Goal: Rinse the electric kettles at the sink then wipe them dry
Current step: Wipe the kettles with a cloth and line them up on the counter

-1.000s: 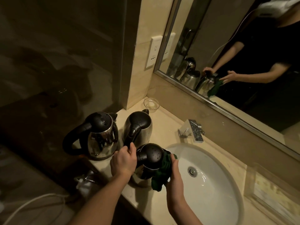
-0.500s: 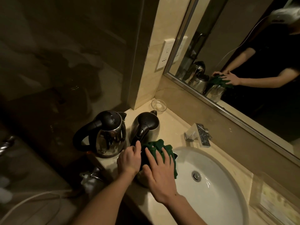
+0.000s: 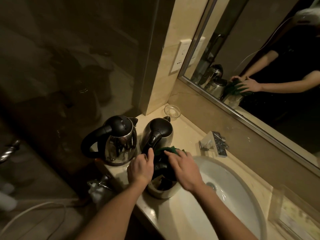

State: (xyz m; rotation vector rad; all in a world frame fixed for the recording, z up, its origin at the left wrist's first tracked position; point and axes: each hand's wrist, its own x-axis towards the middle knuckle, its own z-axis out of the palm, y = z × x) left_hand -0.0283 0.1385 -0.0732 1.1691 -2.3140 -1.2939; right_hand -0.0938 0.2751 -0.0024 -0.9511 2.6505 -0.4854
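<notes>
Mirror (image 3: 259, 49): runs along the worktop's back edge and reflects the kettles and both hands.
Worktop (image 3: 188, 134): pale stone, dimly lit.
Sink (image 3: 233, 196): white oval basin set in the worktop's right half.
Far kettles: left kettle (image 3: 119, 141) and middle kettle (image 3: 159, 134) stand upright side by side near the back left corner, lids on.
Near kettle (image 3: 161, 191): upright at the front left edge, just beside the sink's rim.
Left hand (image 3: 141, 168): curled round the near kettle's black top at the handle side, thumb raised.
Right hand (image 3: 185, 168): fingers straight and spread, pressing the green cloth (image 3: 167, 149) onto the near kettle's lid.
Tap (image 3: 214, 142): behind the sink.
Glass dish (image 3: 172, 111): in the back left corner.
</notes>
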